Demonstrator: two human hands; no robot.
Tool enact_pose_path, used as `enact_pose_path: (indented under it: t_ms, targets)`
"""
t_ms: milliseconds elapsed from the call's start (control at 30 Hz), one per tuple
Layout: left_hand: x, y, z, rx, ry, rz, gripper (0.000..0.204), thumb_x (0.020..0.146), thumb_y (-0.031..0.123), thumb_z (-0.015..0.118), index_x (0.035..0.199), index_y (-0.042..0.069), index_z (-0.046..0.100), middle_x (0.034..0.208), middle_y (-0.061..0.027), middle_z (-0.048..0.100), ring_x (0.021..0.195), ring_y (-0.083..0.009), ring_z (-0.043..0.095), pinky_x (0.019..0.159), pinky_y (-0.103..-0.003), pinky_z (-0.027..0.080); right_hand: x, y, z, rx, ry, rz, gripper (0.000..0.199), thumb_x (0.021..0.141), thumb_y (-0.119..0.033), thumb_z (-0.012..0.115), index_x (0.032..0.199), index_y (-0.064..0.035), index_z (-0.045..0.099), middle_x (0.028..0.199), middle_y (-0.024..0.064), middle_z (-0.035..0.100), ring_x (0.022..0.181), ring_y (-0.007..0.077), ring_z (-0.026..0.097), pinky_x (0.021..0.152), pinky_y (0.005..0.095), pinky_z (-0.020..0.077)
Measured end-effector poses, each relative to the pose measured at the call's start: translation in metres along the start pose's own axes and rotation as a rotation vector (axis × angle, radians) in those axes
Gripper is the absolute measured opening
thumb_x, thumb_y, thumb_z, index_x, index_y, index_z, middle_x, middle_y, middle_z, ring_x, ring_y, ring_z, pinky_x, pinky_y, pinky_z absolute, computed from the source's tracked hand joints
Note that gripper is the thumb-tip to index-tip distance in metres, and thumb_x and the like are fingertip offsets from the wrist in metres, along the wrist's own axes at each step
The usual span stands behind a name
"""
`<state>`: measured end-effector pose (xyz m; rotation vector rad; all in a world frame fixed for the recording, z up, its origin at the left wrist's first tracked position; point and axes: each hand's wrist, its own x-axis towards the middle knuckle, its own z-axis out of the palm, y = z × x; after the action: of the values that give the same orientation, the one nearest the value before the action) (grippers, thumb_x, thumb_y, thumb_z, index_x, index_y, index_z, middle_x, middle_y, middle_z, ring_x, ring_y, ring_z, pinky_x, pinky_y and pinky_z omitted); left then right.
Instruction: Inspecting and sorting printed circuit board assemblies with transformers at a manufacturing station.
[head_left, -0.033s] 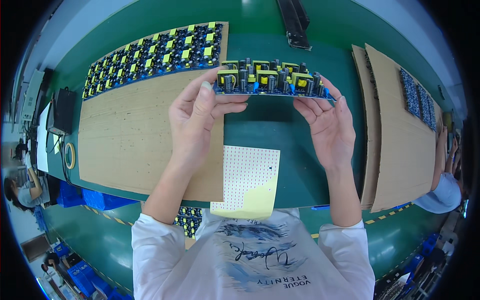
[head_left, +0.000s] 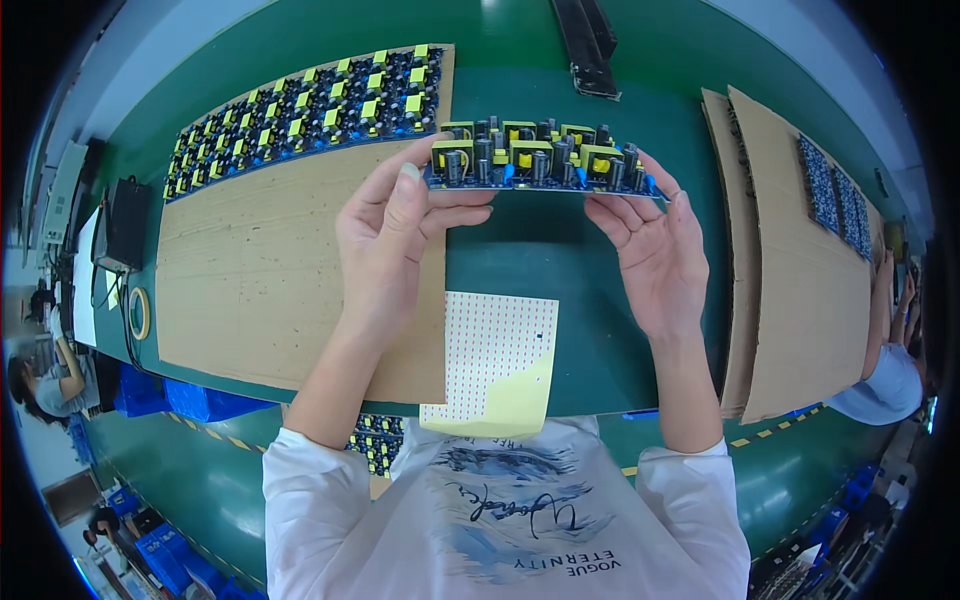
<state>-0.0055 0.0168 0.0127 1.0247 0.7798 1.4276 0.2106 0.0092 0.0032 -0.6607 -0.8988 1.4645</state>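
Between both hands I hold up a blue circuit board [head_left: 540,170], level and edge-on, above the green table. Yellow-topped transformers, dark capacitors and blue discs stand on its upper side. My left hand [head_left: 390,215] grips its left end, with the thumb at the front edge and the fingers under it. At the opposite end, my right hand [head_left: 650,235] has its fingers beneath the board and the thumb by its corner. A sheet of small labels [head_left: 490,350] lies below the hands, partly peeled to a yellow backing, and overhangs the table's near edge.
Populated boards [head_left: 300,115] stand in rows on a cardboard sheet [head_left: 290,270] at left. Stacked cardboard [head_left: 800,290] with blue boards [head_left: 835,200] lies at right. A black bracket [head_left: 590,50] is at the back. A tape roll [head_left: 139,313] and black box [head_left: 122,225] sit far left.
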Motion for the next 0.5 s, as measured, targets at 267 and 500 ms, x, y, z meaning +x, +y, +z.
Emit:
enact_pose_path:
  t_ms: [267,500]
  targets:
    - [-0.0002,-0.0015,-0.0002,0.029,0.016,0.002,0.047,0.092,0.029,0.047,0.119,-0.009,0.044,0.101,-0.0188,0.060,0.086,-0.0290,0.064,0.073,-0.037,0.054,0.0002,-0.0021,0.0042,-0.006,0.017,-0.007,0.051,0.094,-0.031,0.036,0.130,0.0044,0.029,0.113,0.0238,0.052,0.105,0.0292,0.054,0.093,0.0385,0.0436]
    - [0.0007,-0.0013,-0.0004,0.080,-0.005,0.027,0.048,0.093,0.030,0.043,0.120,-0.010,0.043,0.100,-0.0192,0.060,0.086,-0.0286,0.064,0.073,-0.037,0.054,0.0011,-0.0015,0.0047,0.002,0.026,-0.021,0.050,0.094,-0.030,0.037,0.129,0.0056,0.030,0.112,0.0226,0.053,0.103,0.0289,0.056,0.091,0.0379,0.0453]
